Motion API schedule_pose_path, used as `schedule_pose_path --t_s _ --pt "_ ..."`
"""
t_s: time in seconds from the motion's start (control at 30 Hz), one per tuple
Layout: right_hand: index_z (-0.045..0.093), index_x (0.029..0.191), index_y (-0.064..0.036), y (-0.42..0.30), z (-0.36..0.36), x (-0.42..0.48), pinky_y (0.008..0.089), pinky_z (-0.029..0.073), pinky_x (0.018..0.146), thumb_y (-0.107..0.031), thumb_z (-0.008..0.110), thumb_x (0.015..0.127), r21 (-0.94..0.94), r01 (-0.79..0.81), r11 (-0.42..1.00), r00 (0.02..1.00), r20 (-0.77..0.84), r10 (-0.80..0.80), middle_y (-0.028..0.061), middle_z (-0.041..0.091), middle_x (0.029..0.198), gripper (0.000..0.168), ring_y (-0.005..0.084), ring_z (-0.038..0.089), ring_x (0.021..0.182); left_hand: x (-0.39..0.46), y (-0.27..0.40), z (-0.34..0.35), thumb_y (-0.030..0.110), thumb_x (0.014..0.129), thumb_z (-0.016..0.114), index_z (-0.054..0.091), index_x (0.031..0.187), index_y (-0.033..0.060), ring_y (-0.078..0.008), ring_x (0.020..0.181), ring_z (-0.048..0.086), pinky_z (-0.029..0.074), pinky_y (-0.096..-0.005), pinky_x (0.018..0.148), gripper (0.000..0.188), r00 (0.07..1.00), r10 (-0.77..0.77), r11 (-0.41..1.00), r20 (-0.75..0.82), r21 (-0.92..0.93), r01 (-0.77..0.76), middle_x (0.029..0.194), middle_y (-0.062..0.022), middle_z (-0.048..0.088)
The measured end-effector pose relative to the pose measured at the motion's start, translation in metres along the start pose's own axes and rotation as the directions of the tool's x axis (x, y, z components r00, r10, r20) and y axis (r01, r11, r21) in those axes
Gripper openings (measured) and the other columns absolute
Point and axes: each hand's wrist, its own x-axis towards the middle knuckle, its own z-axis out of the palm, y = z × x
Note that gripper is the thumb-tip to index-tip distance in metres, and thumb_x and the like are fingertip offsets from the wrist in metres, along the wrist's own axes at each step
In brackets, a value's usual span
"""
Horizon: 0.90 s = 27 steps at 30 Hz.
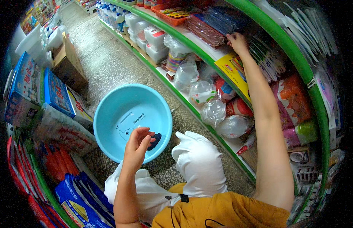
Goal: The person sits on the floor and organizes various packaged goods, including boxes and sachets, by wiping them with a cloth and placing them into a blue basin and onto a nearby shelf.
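Note:
My left hand (139, 142) is over the near rim of a light blue plastic basin (101, 114), its fingers curled loosely apart and nothing in them. The basin stands on the floor and bears a printed elephant drawing. Inside it, partly behind my fingers, lies a dark blue cloth (156, 141). My right arm stretches across to a shelf, where my right hand (237, 42) meets the near end of plastic-wrapped packs, one dark blue (222, 20) and one brown (203, 30). Whether its fingertips grip a pack or only touch it is hard to see.
Green-edged shelves (193, 47) run along the right, holding clear plastic bags of bowls (213, 112) and white containers (155, 37). Blue cartons (58, 92) and a cardboard box (69, 62) line the left. Blue packets (82, 199) sit at lower left. Speckled floor (88, 37) forms the aisle.

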Motion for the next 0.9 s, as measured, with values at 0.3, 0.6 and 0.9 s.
schedule_pose_path --t_s 0.3,0.6,0.9 --pt "0.009 0.130 -0.005 -0.058 -0.047 -0.036 0.0494 0.043 0.081 -0.048 0.050 0.078 0.733 -0.566 0.376 0.797 0.372 0.476 0.0286 0.026 0.126 0.079 0.0383 0.042 0.108 -0.006 0.001 -0.001 0.012 0.084 0.046 0.044 0.107 0.0034 -0.0161 0.085 0.055 0.043 -0.0276 0.072 0.024 1.000 -0.001 0.999 -0.015 0.037 0.001 0.100 -0.0107 0.055" --pt "0.043 0.113 -0.010 -0.052 -0.042 0.016 0.0481 0.043 0.080 -0.043 0.057 0.074 0.722 -0.660 0.206 0.706 0.503 0.499 0.0125 0.047 0.113 0.054 0.0291 0.046 0.103 -0.002 -0.003 -0.002 0.013 0.085 0.046 0.044 0.107 0.0036 -0.0169 0.085 0.055 0.044 -0.0276 0.071 0.024 1.000 0.026 0.999 0.012 0.031 -0.027 0.100 -0.0109 0.054" --pt "0.047 0.105 -0.012 -0.067 -0.046 0.009 0.0422 0.050 0.068 -0.036 0.062 0.072 0.695 -0.676 0.246 0.689 0.478 0.544 0.0107 0.051 0.104 0.044 0.0277 0.051 0.091 -0.003 0.000 -0.002 0.011 0.084 0.048 0.044 0.107 0.0020 -0.0152 0.086 0.055 0.042 -0.0250 0.071 0.025 1.000 0.025 1.000 0.007 -0.003 -0.025 0.100 -0.0104 0.055"
